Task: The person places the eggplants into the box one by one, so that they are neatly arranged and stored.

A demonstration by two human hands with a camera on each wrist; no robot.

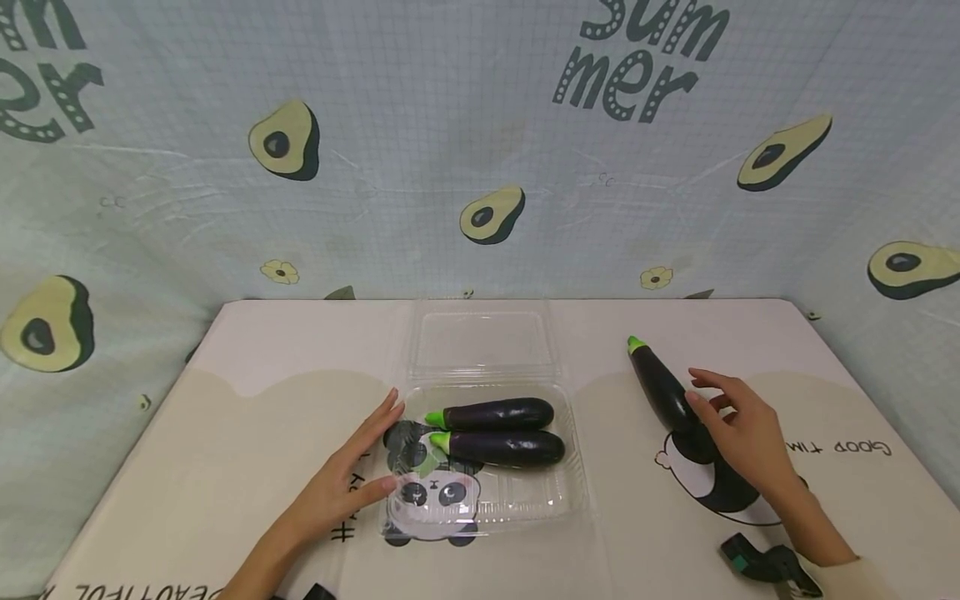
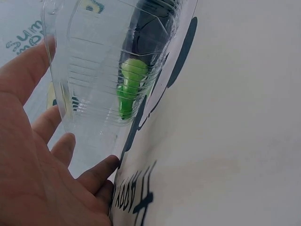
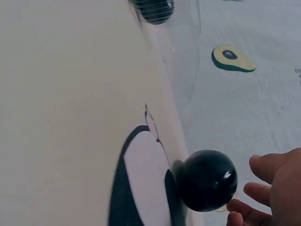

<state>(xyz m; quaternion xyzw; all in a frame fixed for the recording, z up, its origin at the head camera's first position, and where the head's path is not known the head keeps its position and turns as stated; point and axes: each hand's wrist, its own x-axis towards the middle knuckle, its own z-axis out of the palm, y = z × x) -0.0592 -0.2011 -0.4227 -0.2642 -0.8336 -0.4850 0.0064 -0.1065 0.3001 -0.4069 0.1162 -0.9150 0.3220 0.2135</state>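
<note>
Right grip (image 1: pixel 741 429) loose beside an eggplant (image 1: pixel 662 390), long axis diagonal, green tip (image 1: pixel 636 343) far-left.

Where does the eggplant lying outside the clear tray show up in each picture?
Head: the loose eggplant lies right of centre, near the right hand.
Left wrist: not in it.
Right wrist: its rounded end shows low, right of centre.
Shared landmark: the clear tray, central in head, at the top of both wrist views.

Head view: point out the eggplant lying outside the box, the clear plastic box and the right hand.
Eggplant outside the box (image 1: pixel 662 390): head view, middle of its dark body.
Clear plastic box (image 1: pixel 528 502): head view, bare part of its floor.
Right hand (image 1: pixel 746 435): head view, back of the hand.
</note>
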